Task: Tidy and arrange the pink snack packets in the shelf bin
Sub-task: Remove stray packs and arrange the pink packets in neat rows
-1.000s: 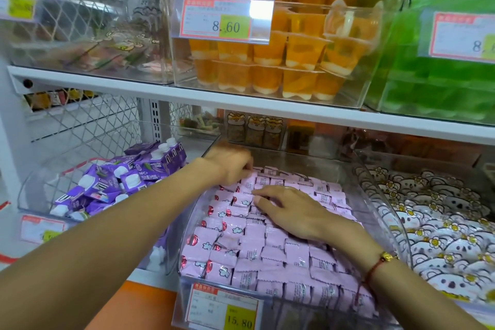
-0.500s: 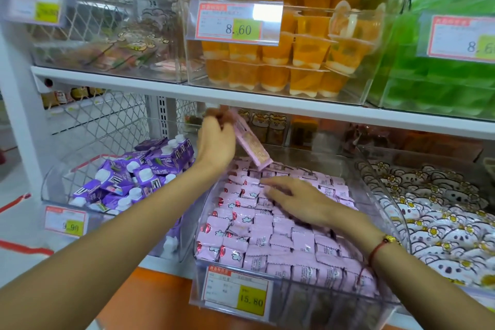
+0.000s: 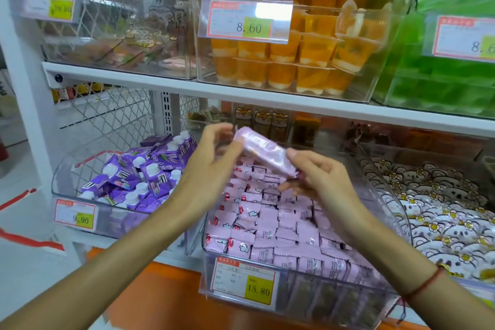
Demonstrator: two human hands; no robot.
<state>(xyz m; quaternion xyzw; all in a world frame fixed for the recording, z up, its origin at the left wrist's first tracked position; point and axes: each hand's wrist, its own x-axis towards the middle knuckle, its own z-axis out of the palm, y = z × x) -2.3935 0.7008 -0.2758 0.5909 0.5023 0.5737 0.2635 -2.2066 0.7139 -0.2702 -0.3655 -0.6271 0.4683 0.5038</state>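
Both hands had come together on one pink snack packet (image 3: 265, 154), lifted clear above the clear shelf bin (image 3: 300, 300). My left hand (image 3: 214, 169) pinched its upper end; my right hand (image 3: 318, 177), earlier flat on the rows, gripped the lower end, ready, I judged, to re-seat it.

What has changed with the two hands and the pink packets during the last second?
The left hand lifted one pink packet out of the clear bin and raised it. The right hand left the packed rows and came up to pinch the packet's other end. The rows and the price tag stayed as they were.
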